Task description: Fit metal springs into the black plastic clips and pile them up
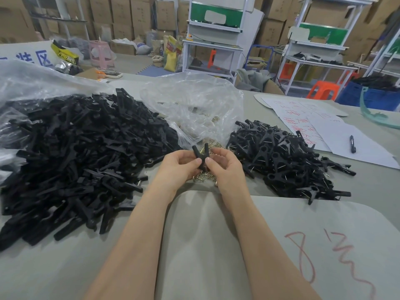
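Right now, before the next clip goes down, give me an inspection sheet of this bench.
Surface: grey table, with red marks scrawled at the near right.
Job's things: one black clip held with its prongs up; a big pile of loose black parts on the left; a smaller pile of sprung clips on the right; brass springs spilling from a clear bag between them.
Clutter: paper sheets with red writing, a pen on them, a teal strap at the far right.
Hands: left hand and right hand both pinch the clip above the springs.
Cables: nothing seen on the table.
Surroundings: stacked cardboard boxes, white workbenches, orange stools.
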Demonstrator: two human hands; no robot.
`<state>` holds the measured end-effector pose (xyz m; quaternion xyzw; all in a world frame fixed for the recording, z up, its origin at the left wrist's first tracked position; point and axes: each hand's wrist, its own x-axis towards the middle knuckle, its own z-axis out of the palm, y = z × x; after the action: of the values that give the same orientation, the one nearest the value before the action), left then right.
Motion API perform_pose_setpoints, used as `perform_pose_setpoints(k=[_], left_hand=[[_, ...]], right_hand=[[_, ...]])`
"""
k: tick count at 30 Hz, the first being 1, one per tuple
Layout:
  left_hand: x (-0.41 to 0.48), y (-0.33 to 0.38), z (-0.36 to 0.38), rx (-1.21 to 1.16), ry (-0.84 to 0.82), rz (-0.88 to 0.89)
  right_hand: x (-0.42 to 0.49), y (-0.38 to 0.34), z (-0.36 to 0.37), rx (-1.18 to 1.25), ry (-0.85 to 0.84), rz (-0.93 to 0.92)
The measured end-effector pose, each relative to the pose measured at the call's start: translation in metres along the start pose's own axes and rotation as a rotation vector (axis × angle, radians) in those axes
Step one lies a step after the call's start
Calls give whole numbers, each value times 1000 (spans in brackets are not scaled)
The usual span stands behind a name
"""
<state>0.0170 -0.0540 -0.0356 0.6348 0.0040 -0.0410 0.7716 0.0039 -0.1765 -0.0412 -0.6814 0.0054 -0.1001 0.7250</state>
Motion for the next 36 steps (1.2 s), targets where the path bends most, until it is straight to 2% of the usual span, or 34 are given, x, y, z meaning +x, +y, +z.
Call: perform_pose_setpoints(k=[13,23,28,32,36], left_hand=[[-1,0,0,70,-27,64],[-2,0,-1,34,-39,58],[1,0,1,67,38,57],[-1,1,4,239,115,172],[-7,6,10,182,-1,216]], right_hand=[[-1,-3,-1,2,12,-83],[1,-2,-4,161,-15,15],[3,-3,-5,126,-41,26],[2,-3,-2,147,-12,29],[1,-7,-3,156,-22,-37]])
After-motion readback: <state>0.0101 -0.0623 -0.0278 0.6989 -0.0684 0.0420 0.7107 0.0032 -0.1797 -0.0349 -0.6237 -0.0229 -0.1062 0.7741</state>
